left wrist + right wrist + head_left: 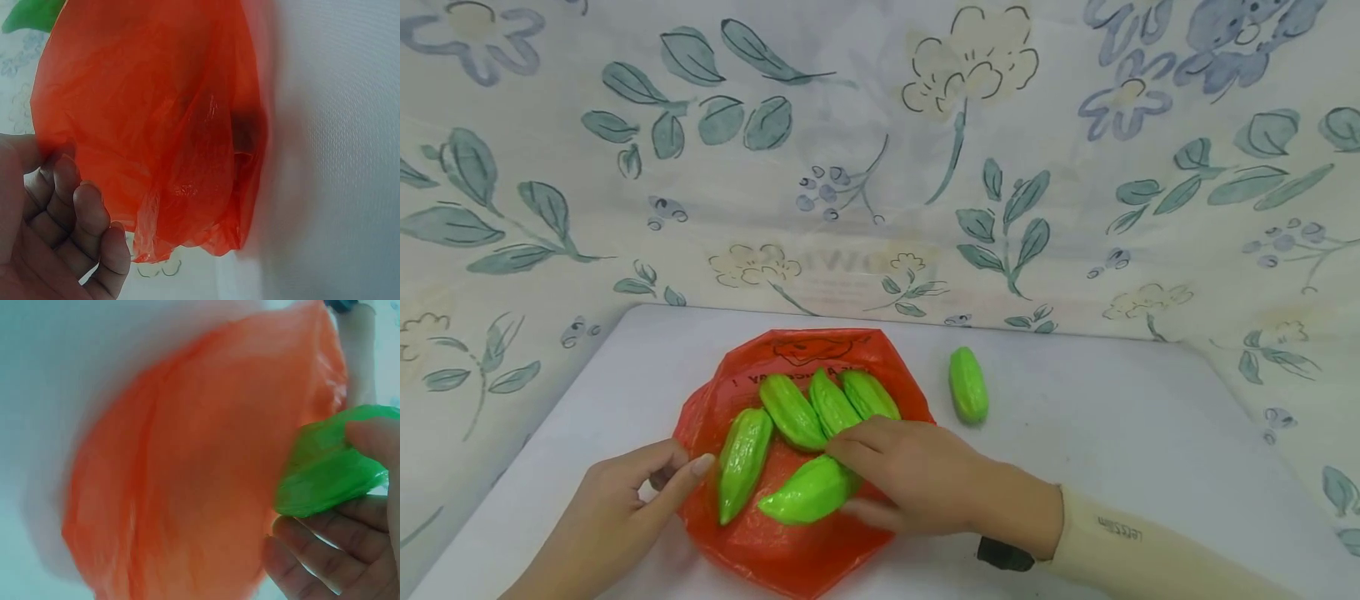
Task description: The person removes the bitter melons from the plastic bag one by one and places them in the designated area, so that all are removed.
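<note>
A red plastic bag [752, 567] with dark printing lies spread open on the white table, its rim raised. Several ridged green fruits [743, 467] with pointed ends lie inside it. My left hand [617, 504] pinches the bag's left rim between thumb and fingers; the left wrist view shows the curled fingers [90, 206] at the film. Over the bag's right part, my right hand [917, 479] holds another ridged green fruit [812, 493], tip pointing left. In the right wrist view, thumb and fingers lie on either side of this fruit [331, 465].
One more green fruit [968, 385] lies on the white table [1097, 433] to the right of the bag. Behind the table hangs a flower-patterned cloth [880, 167]. A dark band [1003, 554] shows at my right wrist, below a pale sleeve [1142, 542].
</note>
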`<state>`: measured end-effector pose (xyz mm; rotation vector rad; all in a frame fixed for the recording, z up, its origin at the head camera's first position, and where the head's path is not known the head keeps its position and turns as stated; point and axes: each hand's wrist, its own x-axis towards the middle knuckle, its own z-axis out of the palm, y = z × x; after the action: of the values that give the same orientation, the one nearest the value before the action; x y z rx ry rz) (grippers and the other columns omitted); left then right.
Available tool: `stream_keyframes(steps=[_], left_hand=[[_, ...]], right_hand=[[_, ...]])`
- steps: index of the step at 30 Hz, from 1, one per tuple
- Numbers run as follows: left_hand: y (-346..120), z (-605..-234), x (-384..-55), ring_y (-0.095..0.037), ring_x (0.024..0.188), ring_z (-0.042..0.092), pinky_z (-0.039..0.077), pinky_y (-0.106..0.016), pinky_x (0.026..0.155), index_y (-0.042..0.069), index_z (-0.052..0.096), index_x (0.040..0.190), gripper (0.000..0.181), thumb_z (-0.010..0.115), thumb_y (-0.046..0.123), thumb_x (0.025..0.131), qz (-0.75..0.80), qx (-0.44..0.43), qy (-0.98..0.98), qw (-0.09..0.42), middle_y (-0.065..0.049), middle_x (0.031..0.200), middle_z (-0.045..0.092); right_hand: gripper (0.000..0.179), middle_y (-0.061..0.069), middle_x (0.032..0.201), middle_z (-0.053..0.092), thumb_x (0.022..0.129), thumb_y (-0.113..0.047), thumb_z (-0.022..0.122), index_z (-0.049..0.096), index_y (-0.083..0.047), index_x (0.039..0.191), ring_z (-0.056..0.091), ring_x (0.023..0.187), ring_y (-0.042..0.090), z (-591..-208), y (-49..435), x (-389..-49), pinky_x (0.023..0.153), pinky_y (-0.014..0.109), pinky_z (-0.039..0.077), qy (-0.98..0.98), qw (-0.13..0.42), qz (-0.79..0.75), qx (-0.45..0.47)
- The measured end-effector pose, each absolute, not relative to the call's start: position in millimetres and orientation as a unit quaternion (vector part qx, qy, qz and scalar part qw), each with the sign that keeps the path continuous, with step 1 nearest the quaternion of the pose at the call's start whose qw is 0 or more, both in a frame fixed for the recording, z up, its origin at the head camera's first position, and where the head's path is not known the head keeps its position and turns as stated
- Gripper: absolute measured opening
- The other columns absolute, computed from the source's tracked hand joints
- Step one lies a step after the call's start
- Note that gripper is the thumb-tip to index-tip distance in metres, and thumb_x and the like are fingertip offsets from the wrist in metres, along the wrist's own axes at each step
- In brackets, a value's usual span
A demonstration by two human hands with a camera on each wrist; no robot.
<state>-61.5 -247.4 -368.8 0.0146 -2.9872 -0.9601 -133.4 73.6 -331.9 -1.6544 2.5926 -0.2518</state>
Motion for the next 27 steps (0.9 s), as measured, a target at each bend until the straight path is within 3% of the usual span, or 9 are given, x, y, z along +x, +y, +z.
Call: stream_keyframes(steps=[9, 16, 22, 27], left_hand=[[-247.2, -369.9, -61.6, -0.01, 0.069, 0.055, 0.051, -0.021, 0.063, 0.018, 0.06, 0.089, 0.026, 0.068, 0.04, 0.103, -0.307, -0.002, -0.952, 0.01, 0.008, 0.073, 0.058], [-247.1, -371.9, -61.1, -0.01, 0.069, 0.055, 0.05, -0.021, 0.062, 0.018, 0.06, 0.088, 0.025, 0.069, 0.036, 0.102, -0.311, -0.008, -0.95, 0.017, 0.008, 0.072, 0.057], [-247.3, -369.7, -62.8, -0.011, 0.07, 0.055, 0.05, -0.021, 0.062, 0.018, 0.061, 0.09, 0.027, 0.067, 0.041, 0.103, -0.306, 0.001, -0.952, 0.003, 0.008, 0.074, 0.058], [-247.1, -370.1, -62.0, -0.011, 0.069, 0.055, 0.051, -0.022, 0.061, 0.018, 0.06, 0.089, 0.026, 0.068, 0.039, 0.103, -0.308, -0.001, -0.951, 0.012, 0.007, 0.073, 0.058]], right_hand=[[0.052, 0.001, 0.129, 0.067, 0.1, -0.041, 0.072, 0.059, -0.009, 0.139, 0.063, 0.117, 0.015, -313.8, 105.7, -131.6, 0.098, 0.032, 0.053, 0.867, -0.009, -0.142, -0.478], [0.051, -0.003, 0.121, 0.068, 0.097, -0.042, 0.074, 0.061, -0.011, 0.135, 0.064, 0.105, 0.011, -307.2, 130.8, -128.5, 0.086, 0.031, 0.058, 0.887, -0.043, -0.161, -0.43], [0.053, 0.002, 0.124, 0.069, 0.092, -0.037, 0.081, 0.062, -0.009, 0.133, 0.067, 0.102, 0.014, -297.3, 154.3, -130.3, 0.084, 0.033, 0.06, 0.901, -0.114, -0.176, -0.379], [0.052, 0.005, 0.126, 0.07, 0.091, -0.032, 0.083, 0.062, -0.008, 0.132, 0.07, 0.102, 0.021, -292.4, 170.0, -132.2, 0.081, 0.037, 0.061, 0.926, -0.118, -0.188, -0.305]])
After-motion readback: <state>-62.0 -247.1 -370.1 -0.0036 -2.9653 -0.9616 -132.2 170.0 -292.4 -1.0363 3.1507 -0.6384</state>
